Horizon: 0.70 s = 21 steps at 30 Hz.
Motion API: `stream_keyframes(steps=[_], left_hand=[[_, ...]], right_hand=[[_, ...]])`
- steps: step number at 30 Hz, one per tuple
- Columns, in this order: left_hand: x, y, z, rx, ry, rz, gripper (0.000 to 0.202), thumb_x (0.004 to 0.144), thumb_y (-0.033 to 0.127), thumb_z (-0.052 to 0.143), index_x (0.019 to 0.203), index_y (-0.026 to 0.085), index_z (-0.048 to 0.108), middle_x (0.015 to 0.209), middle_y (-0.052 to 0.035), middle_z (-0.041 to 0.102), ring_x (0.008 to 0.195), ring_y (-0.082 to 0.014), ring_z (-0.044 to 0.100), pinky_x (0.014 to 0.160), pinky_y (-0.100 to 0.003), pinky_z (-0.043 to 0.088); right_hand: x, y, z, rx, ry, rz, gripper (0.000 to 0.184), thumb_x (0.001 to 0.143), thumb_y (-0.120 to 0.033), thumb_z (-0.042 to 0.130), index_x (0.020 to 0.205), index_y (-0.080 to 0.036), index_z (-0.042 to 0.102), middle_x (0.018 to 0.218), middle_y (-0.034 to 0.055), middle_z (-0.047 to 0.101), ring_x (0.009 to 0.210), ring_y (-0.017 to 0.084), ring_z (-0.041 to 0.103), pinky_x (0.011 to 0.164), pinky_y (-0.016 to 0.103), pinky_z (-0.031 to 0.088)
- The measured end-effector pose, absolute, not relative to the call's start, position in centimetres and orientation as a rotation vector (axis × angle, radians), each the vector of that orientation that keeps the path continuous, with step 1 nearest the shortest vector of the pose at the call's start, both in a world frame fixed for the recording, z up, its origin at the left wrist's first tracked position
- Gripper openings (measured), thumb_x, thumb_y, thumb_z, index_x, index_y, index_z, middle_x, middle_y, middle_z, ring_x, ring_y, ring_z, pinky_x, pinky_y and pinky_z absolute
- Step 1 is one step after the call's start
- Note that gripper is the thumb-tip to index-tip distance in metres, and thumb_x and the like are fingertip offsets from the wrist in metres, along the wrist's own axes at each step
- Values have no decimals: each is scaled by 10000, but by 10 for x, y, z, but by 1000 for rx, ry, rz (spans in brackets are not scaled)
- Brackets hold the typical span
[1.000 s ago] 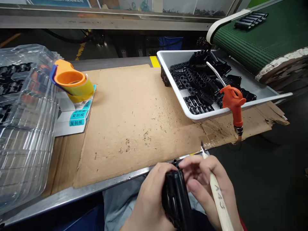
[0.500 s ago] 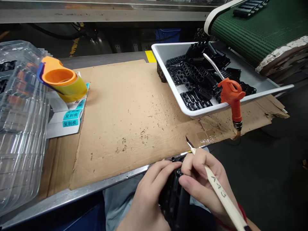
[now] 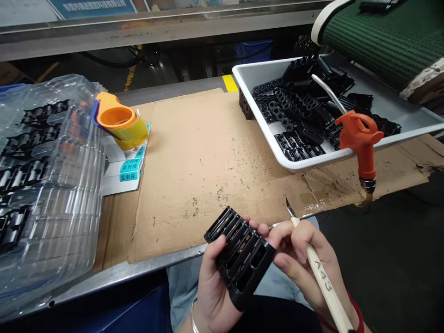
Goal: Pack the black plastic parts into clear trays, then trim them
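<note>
Though tilted, black part (image 3: 242,257) within left hand (image 3: 215,289)

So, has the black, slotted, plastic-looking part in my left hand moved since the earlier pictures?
Yes, the part has shifted up and left in view against the silver metal table edge; its end now overlaps the brown cardboard sheet.

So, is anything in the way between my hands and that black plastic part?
Nothing visible. Your left hand holds the black part directly, and your right hand has its fingertips by the part's right-hand corner. The craft knife in that hand points its blade away, over the cardboard.
</note>
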<state>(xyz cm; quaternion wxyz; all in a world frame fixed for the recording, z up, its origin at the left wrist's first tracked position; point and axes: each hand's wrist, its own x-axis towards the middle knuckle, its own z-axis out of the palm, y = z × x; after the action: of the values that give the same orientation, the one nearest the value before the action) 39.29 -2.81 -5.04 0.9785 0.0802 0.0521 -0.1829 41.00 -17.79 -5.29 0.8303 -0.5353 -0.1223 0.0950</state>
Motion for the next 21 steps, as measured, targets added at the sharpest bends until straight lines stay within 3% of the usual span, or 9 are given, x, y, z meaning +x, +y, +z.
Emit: stream_keyframes(steps=[5, 8, 10, 12, 16, 18, 21], left_hand=[[391, -30, -52, 248, 172, -367, 275, 943, 387, 622, 1123, 274, 798, 1174, 24, 792, 1101, -174, 745, 1087, -260, 512], [385, -28, -53, 319, 241, -376, 260, 921, 356, 676, 1156, 330, 783, 1169, 37, 792, 1106, -158, 739, 1027, -238, 548], [382, -27, -53, 377, 254, -375, 268, 912, 330, 709, 1171, 361, 773, 1115, 43, 806, 1056, -128, 750, 969, -189, 559], [380, -26, -52, 425, 227, -375, 316, 902, 327, 737, 1215, 372, 749, 1078, 43, 813, 1008, -103, 755, 930, -155, 560], [376, -27, -58, 573, 173, -282, 396, 888, 339, 763, 1276, 394, 706, 1141, 36, 803, 1057, -119, 747, 952, -175, 563], [374, -28, -62, 702, 135, -148, 392, 894, 336, 756, 1264, 448, 696, 1223, 47, 778, 1161, -154, 716, 1006, -235, 562], [369, -28, -66, 919, 82, -2, 421, 958, 347, 670, 1322, 546, 603, 1359, 82, 704, 1282, -198, 649, 1075, -394, 554]], right_hand=[[409, -176, -56, -1163, -257, 142, 303, 935, -176, 694, 807, -248, 429, 884, -23, 619, 1040, 173, 677, 1090, 394, 513], [410, -176, -54, -1203, -257, 90, 316, 915, -205, 734, 799, -246, 443, 810, -38, 588, 801, 120, 620, 881, 268, 562], [412, -178, -50, -1177, -235, 56, 254, 928, -271, 738, 835, -257, 502, 802, -38, 611, 742, 120, 585, 778, 249, 547], [415, -180, -46, -1141, -209, 3, 158, 982, -417, 662, 924, -289, 589, 803, -30, 667, 769, 144, 611, 828, 295, 542], [419, -184, -37, -1169, -154, -78, 476, 1045, -612, 399, 944, -307, 750, 685, -27, 671, 744, 141, 637, 1008, 307, 499], [417, -186, -33, -1199, -106, -123, 493, 1043, -583, 442, 863, -285, 792, 660, -23, 655, 736, 126, 634, 1030, 261, 505], [407, -187, -31, -1223, -60, -122, 238, 998, -428, 625, 910, -293, 800, 691, -34, 699, 708, 117, 667, 1054, 269, 528]])
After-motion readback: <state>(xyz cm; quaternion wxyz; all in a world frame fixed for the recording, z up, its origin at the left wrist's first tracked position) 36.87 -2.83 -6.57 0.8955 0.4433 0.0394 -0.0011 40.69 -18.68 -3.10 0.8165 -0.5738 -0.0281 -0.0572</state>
